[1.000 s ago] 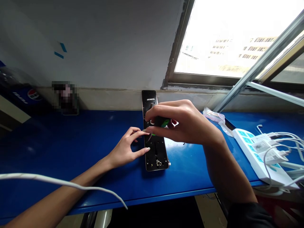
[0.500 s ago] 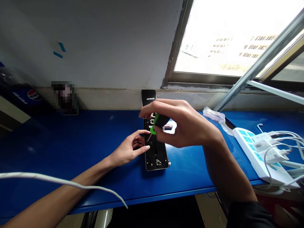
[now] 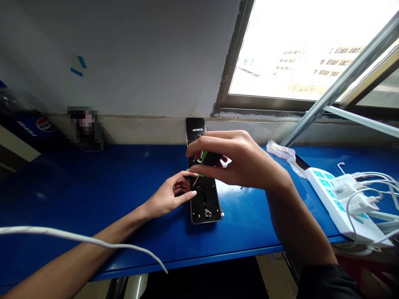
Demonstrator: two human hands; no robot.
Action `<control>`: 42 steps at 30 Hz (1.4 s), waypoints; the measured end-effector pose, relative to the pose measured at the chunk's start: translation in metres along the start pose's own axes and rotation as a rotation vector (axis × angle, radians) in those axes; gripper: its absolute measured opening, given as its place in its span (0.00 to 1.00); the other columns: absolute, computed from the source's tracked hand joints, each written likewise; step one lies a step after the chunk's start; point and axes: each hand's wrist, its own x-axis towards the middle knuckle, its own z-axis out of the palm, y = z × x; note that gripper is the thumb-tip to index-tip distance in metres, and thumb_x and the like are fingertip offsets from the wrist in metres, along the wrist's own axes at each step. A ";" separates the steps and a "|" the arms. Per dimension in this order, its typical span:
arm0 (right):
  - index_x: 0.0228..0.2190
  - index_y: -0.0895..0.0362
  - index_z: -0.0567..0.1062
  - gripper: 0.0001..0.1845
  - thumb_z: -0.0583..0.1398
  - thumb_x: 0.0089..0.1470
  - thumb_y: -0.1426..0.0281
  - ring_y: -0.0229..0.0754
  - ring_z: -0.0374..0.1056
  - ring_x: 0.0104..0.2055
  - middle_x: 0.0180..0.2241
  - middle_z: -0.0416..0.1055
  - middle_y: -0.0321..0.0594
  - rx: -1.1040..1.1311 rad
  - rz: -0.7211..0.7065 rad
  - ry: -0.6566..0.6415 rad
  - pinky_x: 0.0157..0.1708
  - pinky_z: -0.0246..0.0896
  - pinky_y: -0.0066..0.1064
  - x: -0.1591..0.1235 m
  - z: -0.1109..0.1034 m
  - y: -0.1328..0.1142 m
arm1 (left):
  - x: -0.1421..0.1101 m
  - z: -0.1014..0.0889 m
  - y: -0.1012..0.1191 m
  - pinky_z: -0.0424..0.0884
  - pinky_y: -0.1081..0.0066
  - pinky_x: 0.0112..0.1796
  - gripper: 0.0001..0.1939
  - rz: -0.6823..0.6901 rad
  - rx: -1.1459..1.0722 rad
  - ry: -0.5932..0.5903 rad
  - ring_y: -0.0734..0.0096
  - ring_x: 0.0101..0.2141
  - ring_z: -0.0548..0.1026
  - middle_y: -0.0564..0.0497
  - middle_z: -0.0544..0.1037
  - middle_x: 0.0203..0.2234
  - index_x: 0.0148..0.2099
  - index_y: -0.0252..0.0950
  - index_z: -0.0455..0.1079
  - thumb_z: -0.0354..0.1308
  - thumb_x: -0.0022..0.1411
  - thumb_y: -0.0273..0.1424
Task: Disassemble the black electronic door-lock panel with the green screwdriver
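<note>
A long black panel [image 3: 204,205] with holes, metal posts and a white label, much like a door lock's plate, lies on the blue table with its far end by the wall. Along its left edge my left hand [image 3: 166,195] grips it, thumb on the face and fingers at the side. My right hand [image 3: 238,160] is above the panel, closed around a green-and-black screwdriver [image 3: 213,158]. The screwdriver's thin shaft slants down to the panel near its left edge, beside my left fingertips. My right fingers cover the panel's middle and part of the handle.
At right a white power strip [image 3: 332,203] holds several plugs and cables. A clear plastic wrapper [image 3: 282,150] lies behind it. A metal brace [image 3: 336,79] crosses the window. A white cable [image 3: 93,240] hangs across my left forearm. A Pepsi bottle [image 3: 34,124] is at far left.
My right fingers have shifted on the screwdriver handle, the thumb reaching farther left across it. My left hand and the panel stay in place.
</note>
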 end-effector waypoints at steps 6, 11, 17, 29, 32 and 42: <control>0.49 0.58 0.75 0.18 0.64 0.56 0.75 0.35 0.67 0.36 0.42 0.76 0.39 -0.011 0.022 -0.011 0.34 0.60 0.27 0.000 0.000 0.001 | -0.001 0.000 0.001 0.76 0.61 0.53 0.24 0.000 0.002 0.011 0.63 0.47 0.79 0.50 0.78 0.43 0.59 0.40 0.67 0.68 0.63 0.35; 0.47 0.58 0.75 0.16 0.61 0.57 0.79 0.32 0.67 0.35 0.40 0.75 0.37 0.017 0.001 0.009 0.34 0.61 0.25 0.000 0.000 0.003 | 0.000 0.000 0.002 0.75 0.61 0.53 0.24 -0.002 0.010 -0.004 0.63 0.48 0.79 0.49 0.78 0.45 0.59 0.39 0.67 0.67 0.64 0.35; 0.46 0.59 0.75 0.21 0.59 0.50 0.81 0.37 0.70 0.39 0.41 0.76 0.39 -0.011 0.009 0.075 0.39 0.65 0.29 -0.001 -0.007 -0.001 | 0.001 -0.001 0.004 0.75 0.61 0.53 0.25 -0.006 0.025 -0.011 0.63 0.48 0.79 0.49 0.78 0.44 0.60 0.40 0.66 0.67 0.64 0.35; 0.47 0.58 0.76 0.22 0.59 0.49 0.80 0.35 0.66 0.34 0.39 0.75 0.39 0.018 -0.001 0.013 0.32 0.61 0.28 0.001 0.003 0.004 | -0.001 0.000 0.004 0.74 0.60 0.55 0.28 -0.037 -0.004 0.011 0.61 0.51 0.78 0.48 0.78 0.49 0.61 0.40 0.65 0.68 0.63 0.34; 0.46 0.58 0.76 0.21 0.59 0.49 0.80 0.36 0.67 0.36 0.40 0.75 0.38 0.019 -0.018 0.042 0.34 0.62 0.28 -0.001 0.001 0.003 | -0.001 -0.001 0.006 0.74 0.59 0.55 0.26 -0.029 0.006 0.000 0.61 0.50 0.78 0.48 0.78 0.47 0.60 0.40 0.66 0.68 0.63 0.34; 0.46 0.58 0.76 0.21 0.59 0.49 0.80 0.36 0.67 0.35 0.39 0.74 0.38 0.027 -0.023 0.038 0.34 0.61 0.28 0.000 0.002 0.003 | -0.001 -0.001 0.006 0.75 0.57 0.55 0.27 -0.020 0.016 0.005 0.59 0.49 0.79 0.48 0.79 0.43 0.60 0.40 0.66 0.68 0.62 0.36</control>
